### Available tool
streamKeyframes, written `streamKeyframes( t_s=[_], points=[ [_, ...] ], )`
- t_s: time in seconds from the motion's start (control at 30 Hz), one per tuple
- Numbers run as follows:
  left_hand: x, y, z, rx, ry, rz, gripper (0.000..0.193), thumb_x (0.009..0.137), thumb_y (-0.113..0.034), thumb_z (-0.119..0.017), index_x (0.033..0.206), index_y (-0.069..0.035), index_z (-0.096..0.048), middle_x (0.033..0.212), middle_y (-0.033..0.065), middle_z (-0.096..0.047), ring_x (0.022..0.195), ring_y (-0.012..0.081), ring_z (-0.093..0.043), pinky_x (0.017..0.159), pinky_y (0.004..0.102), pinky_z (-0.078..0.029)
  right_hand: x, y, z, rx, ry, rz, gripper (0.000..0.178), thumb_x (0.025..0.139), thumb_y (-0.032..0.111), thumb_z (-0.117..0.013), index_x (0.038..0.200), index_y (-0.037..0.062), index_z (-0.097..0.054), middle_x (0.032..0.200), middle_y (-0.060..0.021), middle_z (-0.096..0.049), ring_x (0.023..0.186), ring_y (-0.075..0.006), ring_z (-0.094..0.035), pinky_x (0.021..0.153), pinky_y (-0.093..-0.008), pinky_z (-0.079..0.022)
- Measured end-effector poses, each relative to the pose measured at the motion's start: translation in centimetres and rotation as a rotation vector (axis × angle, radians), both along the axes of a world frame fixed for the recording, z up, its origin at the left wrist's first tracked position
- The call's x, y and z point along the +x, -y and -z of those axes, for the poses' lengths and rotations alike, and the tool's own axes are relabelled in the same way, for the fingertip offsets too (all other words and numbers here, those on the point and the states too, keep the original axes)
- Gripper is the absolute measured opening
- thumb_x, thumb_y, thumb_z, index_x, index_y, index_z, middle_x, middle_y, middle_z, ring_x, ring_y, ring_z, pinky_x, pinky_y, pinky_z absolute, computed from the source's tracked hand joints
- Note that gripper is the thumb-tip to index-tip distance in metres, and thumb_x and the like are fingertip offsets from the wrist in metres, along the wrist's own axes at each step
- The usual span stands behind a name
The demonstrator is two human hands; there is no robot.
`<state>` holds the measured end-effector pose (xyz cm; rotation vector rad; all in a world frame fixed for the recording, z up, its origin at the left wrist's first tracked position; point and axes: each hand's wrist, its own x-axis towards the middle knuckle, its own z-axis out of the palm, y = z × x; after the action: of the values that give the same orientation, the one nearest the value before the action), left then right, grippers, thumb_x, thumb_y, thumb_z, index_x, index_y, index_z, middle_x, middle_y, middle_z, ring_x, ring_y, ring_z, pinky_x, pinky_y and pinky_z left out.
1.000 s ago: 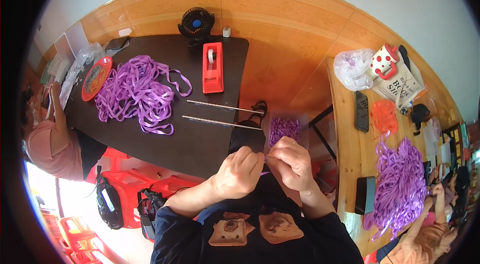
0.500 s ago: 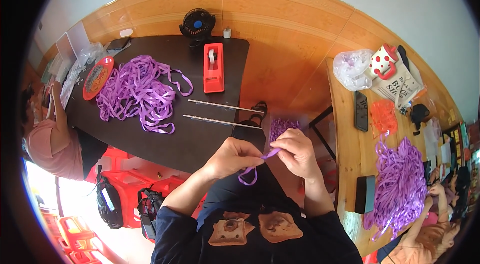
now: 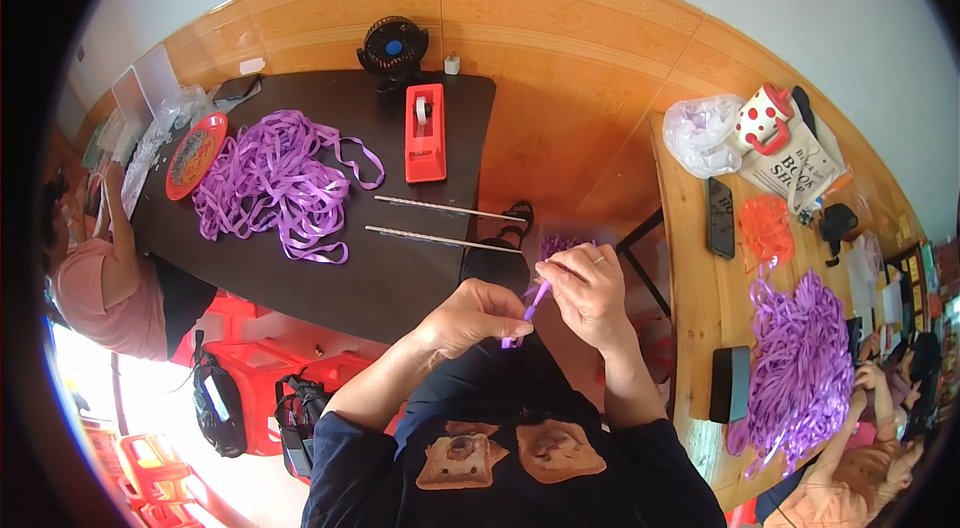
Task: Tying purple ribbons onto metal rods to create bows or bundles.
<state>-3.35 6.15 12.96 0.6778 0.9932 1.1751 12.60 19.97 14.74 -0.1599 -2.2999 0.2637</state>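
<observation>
A short length of purple ribbon (image 3: 538,298) runs between my two hands, above my lap. My left hand (image 3: 472,316) pinches its lower end, and a small folded bit hangs below those fingertips. The upper end is gripped by my right hand (image 3: 583,294), fingers curled and raised a little higher. On the dark table lies a loose heap of purple ribbon (image 3: 275,178). Two thin metal rods (image 3: 445,239) lie side by side there and stick out past its right edge. Behind them stands a red tape dispenser (image 3: 425,143).
A black fan (image 3: 394,50) and a red plate (image 3: 198,158) are on the dark table (image 3: 300,293). The wooden table (image 3: 695,328) at right bears another purple ribbon pile (image 3: 800,363), a phone (image 3: 720,218) and a spotted cup (image 3: 765,118). Other people sit at left and lower right.
My right hand has moved up and slightly left, turning the ribbon from nearly level to steep. The loop below my left hand has shrunk to a short end.
</observation>
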Motion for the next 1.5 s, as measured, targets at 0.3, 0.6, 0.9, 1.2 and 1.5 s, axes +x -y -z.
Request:
streamKeyframes(
  t_s=[0.3, 0.6, 0.9, 1.2, 1.5],
  points=[
    [0.0, 0.1, 0.8, 0.037, 0.214, 0.041, 0.01, 0.08, -0.002, -0.071, 0.089, 0.003, -0.068, 0.077, 0.0065, -0.066, 0.068, 0.0121, -0.061, 0.066, 0.0236, -0.048, 0.4, 0.1, 0.8, -0.847, 0.016, -0.657, 0.025, 0.074, -0.005, -0.07, 0.098, -0.0028, -0.068, 0.081, -0.01, -0.062, 0.077, -0.0205, -0.058, 0.067, -0.0301, -0.045],
    [-0.4, 0.4, 0.5, 0.058, 0.28, 0.105, 0.018, 0.082, -0.006, -0.072, 0.097, 0.003, -0.068, 0.077, 0.0048, -0.066, 0.067, 0.0104, -0.059, 0.06, 0.0227, -0.044, 0.4, 0.3, 0.5, -0.769, -0.013, -0.609, 0.016, 0.07, -0.005, -0.073, 0.085, -0.0002, -0.069, 0.076, -0.0078, -0.061, 0.072, -0.0198, -0.057, 0.062, -0.0289, -0.044],
    [-0.2, 0.2, 0.3, 0.11, 0.215, 0.091, 0.014, 0.085, -0.007, -0.069, 0.094, 0.004, -0.07, 0.072, 0.0046, -0.065, 0.065, 0.0092, -0.057, 0.059, 0.0224, -0.043, 0.2, 0.1, -0.5, -0.626, -0.003, -0.647, 0.017, 0.07, -0.005, -0.072, 0.086, 0.0005, -0.068, 0.076, -0.008, -0.061, 0.069, -0.0212, -0.058, 0.06, -0.03, -0.044],
    [1.9, 1.5, -2.4, 0.753, -1.09, -0.287, 0.006, 0.074, 0.002, -0.067, 0.077, 0.002, -0.062, 0.064, 0.0103, -0.052, 0.059, 0.0262, -0.052, 0.051, 0.0344, -0.043, 0.6, 1.7, -0.4, -0.679, 0.02, -0.514, 0.016, 0.069, -0.011, -0.067, 0.084, -0.0031, -0.065, 0.073, -0.01, -0.06, 0.065, -0.0216, -0.058, 0.056, -0.0298, -0.045],
    [0.8, 1.4, -1.4, 0.249, -0.571, -0.164, 0.009, 0.084, -0.006, -0.067, 0.081, 0.003, -0.068, 0.071, 0.0072, -0.063, 0.062, 0.0121, -0.058, 0.056, 0.0236, -0.043, 0.6, 1.1, 0.6, -0.92, 0.099, -0.414, 0.023, 0.072, -0.011, -0.067, 0.093, -0.003, -0.066, 0.077, -0.0081, -0.06, 0.068, -0.0151, -0.059, 0.06, -0.0259, -0.045]
  ],
)
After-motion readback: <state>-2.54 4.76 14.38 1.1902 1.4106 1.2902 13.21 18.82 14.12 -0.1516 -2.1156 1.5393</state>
